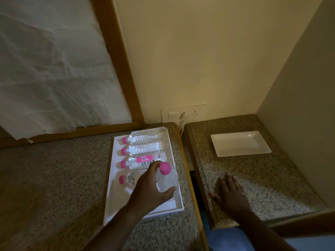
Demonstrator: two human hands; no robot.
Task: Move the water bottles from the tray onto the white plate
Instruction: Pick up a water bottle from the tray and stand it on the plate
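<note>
On the left desk (54, 178), white tray (116, 201) sits by the right edge, long side running away from the camera. Left hand (150, 189) has its grip closed around one water bottle (165, 180), pink cap (165, 168) up, held above the tray's near half. Thumb on the right side of the bottle, fingers wrapped over the left and top.

Four more bottles (145, 148) lie flat in the tray, side by side, pink caps pointing left. Third one from the far end shows a pink "WATER PLUS" label (144, 158). The nearest is mostly hidden behind the left hand; only its cap and neck show.

White plate (240, 143) is rectangular, on the right desk (262, 178), well apart from the tray, nothing on it. Dark gap (194, 178) with wooden edging runs between the two desks, directly between tray and plate.

Right hand (229, 192) lies flat, palm down, fingers spread on the right desk, near side of the plate, holding nothing. Ring visible on one finger.

Wall socket plate (183, 113) with a white cable (182, 124) dropping into the gap behind the desks. Paper-covered wood-framed panel (54, 69) at left rear.
</note>
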